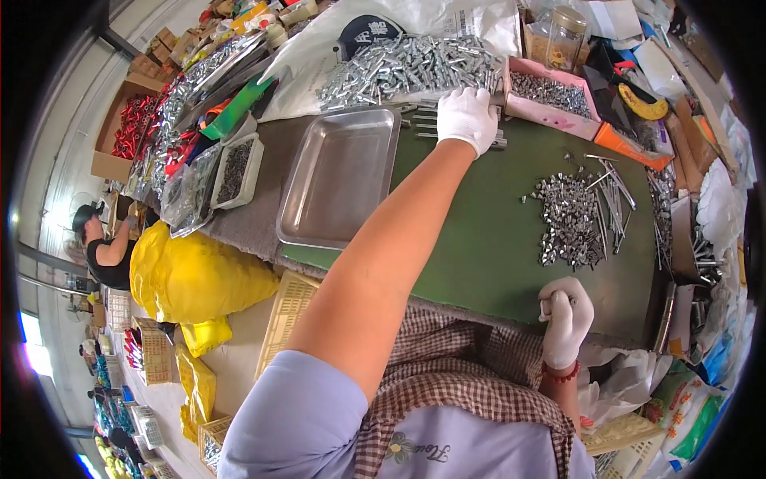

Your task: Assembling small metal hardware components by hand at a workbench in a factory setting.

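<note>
My left hand (467,122), in a white glove, reaches to the far side of the green work mat (471,231). Its fingers curl down over a row of metal rods (426,125) lying side by side; the fingertips are hidden. Just beyond is a large heap of silvery metal pins (415,68). My right hand (568,319), also gloved, is closed near the mat's front edge, with a tiny glint between the fingers. Short metal sleeves (568,219) lie piled beyond it, beside several long thin bolts (614,195).
An empty steel tray (339,176) sits left of my left arm. A pink box (550,108) of small parts and a glass jar (565,38) stand at the back right. Left are a white tub (237,172) of dark screws and a yellow sack (191,271). Another person (112,247) works far left.
</note>
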A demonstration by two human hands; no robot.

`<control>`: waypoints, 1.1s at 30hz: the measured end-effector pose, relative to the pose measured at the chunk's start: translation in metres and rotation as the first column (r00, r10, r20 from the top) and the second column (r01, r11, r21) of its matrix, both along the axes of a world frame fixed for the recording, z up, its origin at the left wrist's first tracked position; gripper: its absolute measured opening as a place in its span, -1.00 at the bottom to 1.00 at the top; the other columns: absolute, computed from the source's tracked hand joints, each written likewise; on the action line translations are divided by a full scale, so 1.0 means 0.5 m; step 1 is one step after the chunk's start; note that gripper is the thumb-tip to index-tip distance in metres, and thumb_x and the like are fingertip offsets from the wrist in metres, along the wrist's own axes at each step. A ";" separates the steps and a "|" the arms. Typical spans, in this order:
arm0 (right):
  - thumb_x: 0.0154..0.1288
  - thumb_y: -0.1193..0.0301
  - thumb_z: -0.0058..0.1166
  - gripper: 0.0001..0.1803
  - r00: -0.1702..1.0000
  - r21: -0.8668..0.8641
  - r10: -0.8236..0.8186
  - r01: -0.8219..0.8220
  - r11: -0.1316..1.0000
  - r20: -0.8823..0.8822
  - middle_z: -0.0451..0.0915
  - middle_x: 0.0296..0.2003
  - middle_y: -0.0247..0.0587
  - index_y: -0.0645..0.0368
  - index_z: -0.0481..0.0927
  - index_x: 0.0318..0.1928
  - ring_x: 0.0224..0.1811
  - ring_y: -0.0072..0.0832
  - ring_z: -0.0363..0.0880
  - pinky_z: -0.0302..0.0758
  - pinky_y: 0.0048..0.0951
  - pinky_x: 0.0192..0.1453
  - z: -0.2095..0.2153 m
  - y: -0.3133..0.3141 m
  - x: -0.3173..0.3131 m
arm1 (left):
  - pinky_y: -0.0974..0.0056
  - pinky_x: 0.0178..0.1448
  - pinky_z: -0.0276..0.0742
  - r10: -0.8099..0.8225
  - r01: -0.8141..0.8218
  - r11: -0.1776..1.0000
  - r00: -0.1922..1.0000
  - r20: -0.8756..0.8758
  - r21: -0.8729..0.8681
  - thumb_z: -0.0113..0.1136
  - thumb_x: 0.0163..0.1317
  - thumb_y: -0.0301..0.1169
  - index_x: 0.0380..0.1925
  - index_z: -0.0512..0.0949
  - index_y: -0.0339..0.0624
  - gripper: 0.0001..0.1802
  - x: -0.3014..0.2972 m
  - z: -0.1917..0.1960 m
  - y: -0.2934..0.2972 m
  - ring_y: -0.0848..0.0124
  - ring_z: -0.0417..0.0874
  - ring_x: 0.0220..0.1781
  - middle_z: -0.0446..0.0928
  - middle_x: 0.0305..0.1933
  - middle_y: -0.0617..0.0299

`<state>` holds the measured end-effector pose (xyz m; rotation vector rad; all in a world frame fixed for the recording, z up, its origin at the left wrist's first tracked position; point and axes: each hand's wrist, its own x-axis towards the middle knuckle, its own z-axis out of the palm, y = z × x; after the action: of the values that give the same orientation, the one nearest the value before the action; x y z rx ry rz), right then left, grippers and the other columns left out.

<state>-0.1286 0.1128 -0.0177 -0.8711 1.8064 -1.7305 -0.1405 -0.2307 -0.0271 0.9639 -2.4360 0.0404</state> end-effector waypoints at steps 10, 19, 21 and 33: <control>0.40 0.45 -0.01 -0.80 1.000 -0.029 0.018 -0.018 0.999 -0.001 0.49 -0.48 -0.43 0.28 0.58 -0.37 -0.52 -0.74 0.32 0.27 -0.62 -0.44 0.001 -0.010 0.001 | -0.04 -0.02 0.53 -0.094 0.086 0.994 0.990 -0.109 -0.069 0.16 0.28 -0.24 -0.33 0.52 -0.13 -0.80 0.119 -0.013 0.158 0.03 0.64 -0.15 0.60 -0.26 0.05; 0.35 0.50 0.00 -0.84 0.998 -0.022 0.029 -0.030 0.999 -0.061 0.50 -0.47 -0.40 0.30 0.57 -0.37 -0.46 -0.70 0.31 0.28 -0.59 -0.36 0.002 -0.015 0.004 | -0.01 0.07 0.55 -0.183 0.203 0.977 0.954 -0.239 0.062 0.25 0.25 -0.21 -0.18 0.63 -0.15 -0.73 0.176 0.009 0.208 0.01 0.65 -0.06 0.65 -0.12 0.03; 0.34 0.51 0.00 -0.84 0.999 -0.003 0.028 -0.028 1.000 0.023 0.51 -0.46 -0.38 0.31 0.57 -0.37 -0.44 -0.68 0.34 0.31 -0.58 -0.33 0.001 -0.008 0.002 | 0.00 0.02 0.56 -0.273 0.274 0.961 0.917 -0.291 -0.040 0.26 0.24 -0.27 -0.24 0.63 -0.12 -0.80 0.199 0.031 0.221 0.02 0.65 -0.11 0.64 -0.16 0.06; 0.36 0.53 -0.03 -0.85 0.984 -0.039 0.080 -0.087 0.995 -0.159 0.57 -0.37 -0.33 0.31 0.61 -0.29 -0.45 -0.65 0.39 0.36 -0.57 -0.32 0.005 -0.013 -0.002 | 0.06 -0.06 0.57 -0.328 0.303 0.912 0.943 0.048 0.277 0.40 0.09 -0.28 -0.27 0.67 -0.06 -0.78 0.309 0.052 0.319 0.07 0.63 -0.17 0.52 -0.14 0.12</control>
<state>-0.1296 0.1061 -0.0152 -1.1149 1.8072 -1.6979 0.0140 -0.0710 -0.0011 0.6720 -2.7037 -0.3727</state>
